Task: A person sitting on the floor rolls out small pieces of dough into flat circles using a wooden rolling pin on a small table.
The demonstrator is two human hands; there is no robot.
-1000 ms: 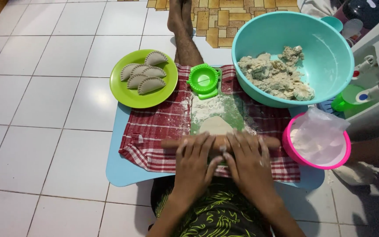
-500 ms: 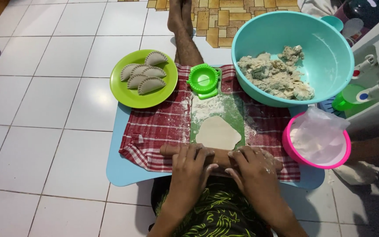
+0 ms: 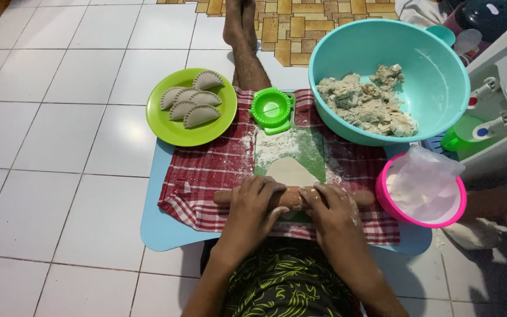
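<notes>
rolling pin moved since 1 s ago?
Yes. The rolling pin has come toward the person: it lay over the near half of the green board and now sits at that board's near edge, both hands on it, baring more dough.

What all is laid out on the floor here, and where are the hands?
rolling pin: one, wooden, across the green board
dough sheet: one, pale, on the board
green board: one, floured
checked cloth: one, red-white, on a blue mat
green plate: one, four folded pastries
green press mould: one
teal bowl: one, lumpy filling
pink bowl: one, plastic bag inside
left hand, right hand: on the pin
</notes>
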